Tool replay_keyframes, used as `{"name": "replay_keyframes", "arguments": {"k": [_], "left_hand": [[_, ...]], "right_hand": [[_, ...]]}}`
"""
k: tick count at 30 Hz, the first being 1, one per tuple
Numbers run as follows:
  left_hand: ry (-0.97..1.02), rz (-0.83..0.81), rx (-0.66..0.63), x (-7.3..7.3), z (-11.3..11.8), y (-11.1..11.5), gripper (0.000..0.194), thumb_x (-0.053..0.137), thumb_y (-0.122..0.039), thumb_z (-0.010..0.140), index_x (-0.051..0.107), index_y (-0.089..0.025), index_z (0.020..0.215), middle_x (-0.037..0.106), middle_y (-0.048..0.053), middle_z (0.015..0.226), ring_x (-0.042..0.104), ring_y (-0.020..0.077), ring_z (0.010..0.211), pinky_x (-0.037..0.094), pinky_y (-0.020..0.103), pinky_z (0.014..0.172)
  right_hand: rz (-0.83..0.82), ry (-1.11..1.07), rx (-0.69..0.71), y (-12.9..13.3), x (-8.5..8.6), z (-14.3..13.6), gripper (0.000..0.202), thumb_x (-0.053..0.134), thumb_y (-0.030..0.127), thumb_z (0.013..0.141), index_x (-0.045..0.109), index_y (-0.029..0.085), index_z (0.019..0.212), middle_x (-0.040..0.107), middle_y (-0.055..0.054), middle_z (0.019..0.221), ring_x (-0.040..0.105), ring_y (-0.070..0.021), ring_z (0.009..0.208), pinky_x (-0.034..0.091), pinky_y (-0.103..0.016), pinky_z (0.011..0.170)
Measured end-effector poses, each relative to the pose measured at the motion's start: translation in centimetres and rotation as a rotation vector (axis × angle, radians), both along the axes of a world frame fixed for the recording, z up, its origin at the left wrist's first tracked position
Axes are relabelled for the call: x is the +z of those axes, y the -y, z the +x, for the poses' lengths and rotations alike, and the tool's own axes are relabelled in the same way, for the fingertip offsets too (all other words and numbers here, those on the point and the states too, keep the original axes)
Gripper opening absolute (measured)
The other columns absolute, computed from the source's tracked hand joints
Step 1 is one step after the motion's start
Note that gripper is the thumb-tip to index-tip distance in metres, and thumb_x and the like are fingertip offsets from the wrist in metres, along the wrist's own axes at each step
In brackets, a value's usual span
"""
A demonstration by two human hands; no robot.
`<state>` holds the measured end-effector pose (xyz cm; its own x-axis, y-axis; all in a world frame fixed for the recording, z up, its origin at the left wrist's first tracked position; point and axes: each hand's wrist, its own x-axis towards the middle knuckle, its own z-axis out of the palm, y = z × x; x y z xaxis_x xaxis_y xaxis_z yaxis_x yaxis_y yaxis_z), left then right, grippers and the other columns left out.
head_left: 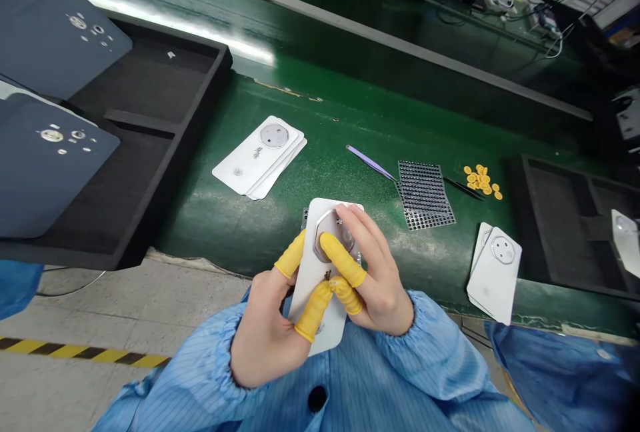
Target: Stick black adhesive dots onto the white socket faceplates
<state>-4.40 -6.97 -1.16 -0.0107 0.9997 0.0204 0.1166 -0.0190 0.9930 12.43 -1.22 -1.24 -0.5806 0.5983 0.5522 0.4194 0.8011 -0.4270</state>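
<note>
A white phone back cover [300, 299] is tilted in front of my chest, with a round, silver-rimmed camera plate [320, 232] near its upper end. My left hand [273, 325] grips it by the left side, thumb lying across its face. My right hand [377, 279] closes on its right side, and the index finger presses on the camera plate. Yellow finger cots cover the thumb and index finger of both hands. The two thumbs meet over a small dark mark on the cover. Part of the camera plate is hidden by my right fingers.
White covers [245, 169] lie stacked at left, others [495, 275] at right. Between them are purple tweezers [371, 163], a sheet of black dots [425, 195], dark tweezers [464, 189] and yellow finger cots [483, 182]. Black trays [173, 179] flank the green bench [345, 125]; the left one holds dark panels [50, 172].
</note>
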Motion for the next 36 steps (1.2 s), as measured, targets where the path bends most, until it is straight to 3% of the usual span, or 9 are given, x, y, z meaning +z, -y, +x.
{"name": "replay_keyframes", "arguments": {"k": [4,10,16,19,27,30,32,34,36], "left_hand": [[0.118,-0.038,-0.053,0.0,0.3,-0.3,0.069,0.073,-0.015,0.075,0.047,-0.025,0.139,0.076,0.004,0.090,0.066,0.0161,0.059,0.055,0.024,0.055],[0.412,-0.211,-0.064,-0.2,1.0,-1.9,0.055,0.071,-0.024,0.079,0.052,-0.019,0.131,0.073,0.010,0.108,0.073,0.0224,0.079,0.061,0.029,0.064],[0.586,-0.313,-0.062,0.5,0.5,-2.6,0.048,0.070,-0.020,0.081,0.053,-0.021,0.125,0.075,0.010,0.104,0.074,0.0200,0.073,0.062,0.026,0.060],[0.570,-0.359,-0.047,0.3,-0.6,-3.1,0.055,0.070,-0.021,0.081,0.048,-0.019,0.130,0.073,0.012,0.108,0.074,0.0217,0.074,0.062,0.028,0.060],[-0.107,-0.313,-0.079,-4.0,-6.3,-5.9,0.073,0.067,-0.038,0.081,0.038,-0.011,0.143,0.052,0.019,0.140,0.061,0.0343,0.115,0.057,0.045,0.087],[-0.457,-0.170,-0.133,-4.8,-7.3,-6.7,0.062,0.061,-0.038,0.083,0.045,-0.012,0.137,0.053,0.017,0.138,0.058,0.0345,0.117,0.052,0.049,0.094],[-0.675,0.019,-0.153,-4.8,-7.4,-6.8,0.038,0.057,-0.031,0.085,0.059,-0.011,0.117,0.049,0.018,0.141,0.051,0.0347,0.126,0.045,0.051,0.103],[-0.827,0.179,-0.183,-4.6,-7.3,-6.4,0.017,0.052,-0.022,0.085,0.063,-0.011,0.090,0.037,0.020,0.148,0.043,0.0364,0.132,0.040,0.053,0.106],[-0.926,0.259,-0.215,-4.5,-7.0,-5.9,0.019,0.048,-0.018,0.087,0.059,-0.012,0.072,0.030,0.020,0.152,0.041,0.0382,0.132,0.040,0.054,0.105]], "right_hand": [[-0.100,-0.079,-0.005,0.4,-1.0,-0.1,0.050,0.042,0.022,0.093,0.039,0.014,0.142,0.027,-0.017,0.154,0.030,-0.0342,0.141,0.035,-0.062,0.108],[-0.285,-0.214,-0.093,-0.3,-2.0,-0.2,0.039,0.039,0.027,0.096,0.049,0.025,0.134,0.040,-0.008,0.149,0.035,-0.0268,0.140,0.029,-0.059,0.114],[-0.323,-0.336,-0.102,-1.0,-1.2,-1.0,0.037,0.039,0.025,0.097,0.052,0.025,0.131,0.052,-0.007,0.140,0.046,-0.0248,0.132,0.037,-0.055,0.111],[-0.308,-0.381,-0.206,-1.1,-1.8,-0.5,0.040,0.042,0.019,0.095,0.050,0.025,0.134,0.050,-0.008,0.141,0.049,-0.0239,0.130,0.043,-0.052,0.108],[-0.222,0.403,-0.191,-0.2,-6.3,5.0,0.043,0.050,0.025,0.093,0.046,0.020,0.136,0.047,-0.017,0.143,0.039,-0.0330,0.137,0.041,-0.064,0.102],[-0.176,0.347,-0.297,-0.5,-5.2,7.3,0.044,0.053,0.022,0.091,0.047,0.020,0.135,0.052,-0.016,0.138,0.046,-0.0305,0.133,0.044,-0.059,0.103],[-0.132,0.297,-0.334,-1.7,-3.9,8.0,0.047,0.055,0.020,0.090,0.046,0.020,0.136,0.055,-0.015,0.136,0.052,-0.0272,0.127,0.048,-0.050,0.103],[-0.084,0.302,-0.355,-4.1,-2.8,7.9,0.045,0.055,0.019,0.090,0.047,0.019,0.135,0.057,-0.015,0.134,0.056,-0.0257,0.123,0.050,-0.046,0.103],[-0.059,0.354,-0.385,-7.3,-2.4,7.5,0.041,0.052,0.021,0.092,0.049,0.018,0.133,0.055,-0.016,0.134,0.054,-0.0270,0.125,0.048,-0.048,0.104]]}}
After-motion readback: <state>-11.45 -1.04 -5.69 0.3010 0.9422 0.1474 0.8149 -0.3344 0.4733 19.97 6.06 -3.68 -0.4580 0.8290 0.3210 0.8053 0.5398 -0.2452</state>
